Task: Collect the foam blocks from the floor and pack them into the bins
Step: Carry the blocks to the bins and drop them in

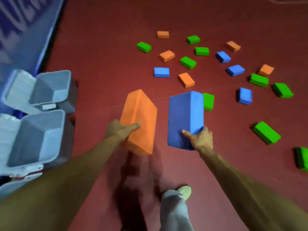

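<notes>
While our left hand (120, 129) grips the orange foam block (141, 117), thumb laid across its upper face and the other fingers hidden beneath, our right hand (200, 139) clamps the blue foam block (185, 114), thumb on the near face and fingers wrapped round its right edge. We hold both blocks above the red floor (108, 64), side by side and not touching. Two grey bins (36, 135) stand at the left, one behind the other, lids swung open, against a blue panel (25, 22). We see the edge of a third grey container at the lower left, too cropped to identify. The loose blocks (187, 62), green, orange and blue, lie scattered on the floor ahead and to the right, mostly apart from one another. One green block (208, 101) is partly hidden behind the blue foam block. A grey trouser leg (175, 212) and a pale shoe (185, 191) show at the bottom.
</notes>
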